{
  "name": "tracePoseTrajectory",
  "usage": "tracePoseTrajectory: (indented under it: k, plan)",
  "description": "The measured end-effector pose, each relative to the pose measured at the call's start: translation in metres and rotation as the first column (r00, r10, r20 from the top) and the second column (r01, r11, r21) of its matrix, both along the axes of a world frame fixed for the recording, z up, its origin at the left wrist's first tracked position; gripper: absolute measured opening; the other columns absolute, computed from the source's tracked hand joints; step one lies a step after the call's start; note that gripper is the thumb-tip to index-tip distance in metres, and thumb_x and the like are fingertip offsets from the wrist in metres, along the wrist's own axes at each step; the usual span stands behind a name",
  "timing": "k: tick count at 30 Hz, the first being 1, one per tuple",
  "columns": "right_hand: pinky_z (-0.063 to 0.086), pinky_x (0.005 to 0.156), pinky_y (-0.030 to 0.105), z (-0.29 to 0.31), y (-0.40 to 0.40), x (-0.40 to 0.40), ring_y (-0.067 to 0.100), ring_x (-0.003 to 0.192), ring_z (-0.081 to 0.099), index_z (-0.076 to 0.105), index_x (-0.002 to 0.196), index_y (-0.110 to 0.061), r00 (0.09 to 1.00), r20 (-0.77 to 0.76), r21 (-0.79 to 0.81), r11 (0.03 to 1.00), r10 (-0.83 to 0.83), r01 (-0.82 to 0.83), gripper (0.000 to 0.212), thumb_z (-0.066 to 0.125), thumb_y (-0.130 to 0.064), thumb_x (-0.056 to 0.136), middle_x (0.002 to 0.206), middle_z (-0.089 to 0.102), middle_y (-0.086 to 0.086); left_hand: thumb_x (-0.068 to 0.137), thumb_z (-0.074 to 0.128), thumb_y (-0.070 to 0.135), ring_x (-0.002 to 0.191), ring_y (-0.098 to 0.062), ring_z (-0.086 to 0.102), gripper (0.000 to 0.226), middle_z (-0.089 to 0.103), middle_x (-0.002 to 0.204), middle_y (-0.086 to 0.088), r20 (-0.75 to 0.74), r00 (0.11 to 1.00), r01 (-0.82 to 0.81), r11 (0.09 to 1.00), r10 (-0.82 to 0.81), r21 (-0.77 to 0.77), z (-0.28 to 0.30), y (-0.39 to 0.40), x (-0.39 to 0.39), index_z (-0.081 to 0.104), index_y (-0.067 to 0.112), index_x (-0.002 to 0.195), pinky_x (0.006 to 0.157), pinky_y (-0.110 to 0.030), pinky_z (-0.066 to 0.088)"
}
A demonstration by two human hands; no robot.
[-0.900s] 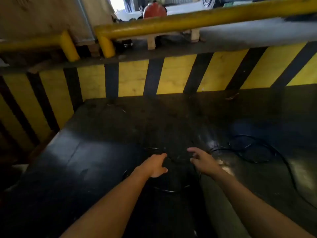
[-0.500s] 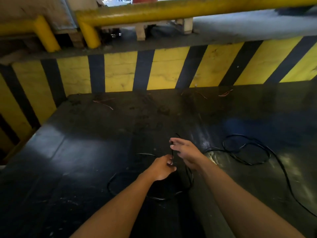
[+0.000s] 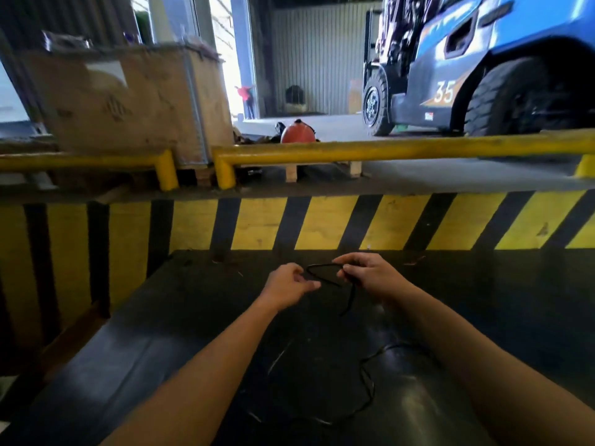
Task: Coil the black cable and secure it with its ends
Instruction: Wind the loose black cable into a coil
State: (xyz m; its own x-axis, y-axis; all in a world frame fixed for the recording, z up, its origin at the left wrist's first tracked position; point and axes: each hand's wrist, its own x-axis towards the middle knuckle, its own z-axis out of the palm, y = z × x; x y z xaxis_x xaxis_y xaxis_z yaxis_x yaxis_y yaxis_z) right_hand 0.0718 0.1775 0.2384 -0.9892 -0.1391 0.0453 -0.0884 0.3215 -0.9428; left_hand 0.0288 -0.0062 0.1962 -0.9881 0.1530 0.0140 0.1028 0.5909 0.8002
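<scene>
Beyond the yellow rail (image 3: pixel 386 149) stands a blue forklift (image 3: pixel 483 69), its number 35 just above the rail's right half. Behind the rail's left end sits a large cardboard crate (image 3: pixel 128 101). Below the rail runs the yellow-and-black striped wall (image 3: pixel 322 223), and below that lies the dark work surface (image 3: pixel 161 349) you are leaning over.

Your arms reach out together toward the striped wall, under the rail's middle. Your left hand (image 3: pixel 286 286) pinches the black cable (image 3: pixel 322 273) between its fingertips. Your right hand (image 3: pixel 370 275), just beside it, is closed around the same cable, so a short stretch spans the gap between the two hands in a narrow loop lifted off the surface. From your right hand the cable drops down and trails in loose curves across the surface between your forearms, on the side away from the rail.
</scene>
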Motion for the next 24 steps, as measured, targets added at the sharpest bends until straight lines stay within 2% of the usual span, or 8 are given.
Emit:
tracePoseTrajectory:
  k: [2,4,7,11,15,18,21,24]
  plan:
    - [0.048,0.059,0.006,0.027,-0.003,0.021,0.005,0.073,0.056,0.058,0.116,-0.001,0.999,-0.047,0.042,0.999,0.024,-0.022,0.026,0.041,-0.002,0.096,0.08,0.06,0.001,0.078,0.075,0.036,0.102,-0.014,0.055,0.071,0.058,0.124,-0.006,-0.069,0.996,-0.054,0.998,0.057,0.044,0.032,-0.006,0.012,0.044,0.01,0.137,0.068,-0.019,0.043]
    - [0.048,0.067,0.012,0.049,-0.005,0.041,0.006,0.077,0.057,0.06,0.113,-0.008,0.992,-0.117,0.113,0.993,0.053,-0.04,0.026,0.041,-0.005,0.096,0.083,0.061,0.0,0.082,0.07,0.039,0.114,-0.018,0.053,0.069,0.053,0.132,-0.006,-0.108,0.994,0.021,0.999,-0.017,0.037,0.057,-0.007,0.026,0.042,0.013,0.139,0.081,-0.026,0.045]
    - [0.046,0.075,0.022,0.073,-0.006,0.068,0.01,0.083,0.058,0.061,0.11,-0.016,0.969,-0.237,0.197,0.98,0.069,-0.021,0.025,0.041,-0.01,0.096,0.087,0.062,-0.002,0.093,0.054,0.036,0.106,-0.023,0.058,0.037,0.061,0.121,-0.012,-0.077,0.987,0.151,0.984,-0.144,0.095,0.086,-0.007,0.055,0.059,0.015,0.124,0.09,-0.042,0.05]
    - [0.049,0.086,0.035,0.09,0.002,0.097,0.016,0.085,0.058,0.06,0.114,-0.009,0.938,-0.348,0.141,0.988,-0.005,0.057,0.025,0.042,-0.007,0.096,0.086,0.061,0.002,0.096,0.05,0.031,0.105,-0.018,0.062,0.027,0.066,0.115,-0.005,0.03,0.983,0.164,0.939,-0.181,0.303,0.108,-0.016,0.09,0.066,0.015,0.112,0.098,-0.044,0.047]
    - [0.048,0.082,0.032,0.089,0.006,0.114,0.012,0.079,0.056,0.059,0.115,-0.008,0.913,-0.403,0.085,0.991,-0.057,0.1,0.025,0.044,-0.009,0.096,0.084,0.059,0.003,0.094,0.055,0.023,0.105,-0.022,0.065,0.02,0.071,0.109,-0.008,0.038,0.967,0.205,0.853,-0.253,0.48,0.13,-0.022,0.118,0.066,0.01,0.105,0.097,-0.044,0.048]
    - [0.047,0.079,0.033,0.089,0.003,0.122,0.013,0.076,0.055,0.06,0.114,-0.008,0.898,-0.428,0.025,0.992,-0.101,0.123,0.024,0.044,-0.01,0.096,0.082,0.059,0.003,0.09,0.061,0.022,0.085,-0.024,0.071,0.014,0.074,0.083,-0.011,0.087,0.942,0.188,0.726,-0.324,0.661,0.145,-0.022,0.134,0.066,0.01,0.086,0.089,-0.05,0.053]
    - [0.047,0.075,0.031,0.095,-0.002,0.127,0.012,0.074,0.055,0.06,0.113,-0.008,0.881,-0.441,-0.053,0.985,-0.17,0.164,0.024,0.042,-0.011,0.097,0.082,0.058,0.004,0.089,0.059,0.024,0.056,-0.019,0.064,0.037,0.056,0.051,-0.003,0.117,0.893,0.215,0.641,-0.434,0.736,0.153,-0.017,0.149,0.05,0.016,0.054,0.075,-0.044,0.056]
    - [0.046,0.065,0.023,0.106,-0.007,0.134,0.01,0.068,0.053,0.06,0.11,-0.011,0.86,-0.454,-0.131,0.972,-0.232,0.194,0.022,0.042,-0.013,0.097,0.08,0.058,0.003,0.088,0.054,0.031,0.044,-0.015,0.055,0.044,0.043,0.039,0.002,0.052,0.854,0.278,0.539,-0.518,0.795,0.165,-0.009,0.163,0.045,0.017,0.047,0.063,-0.035,0.056]
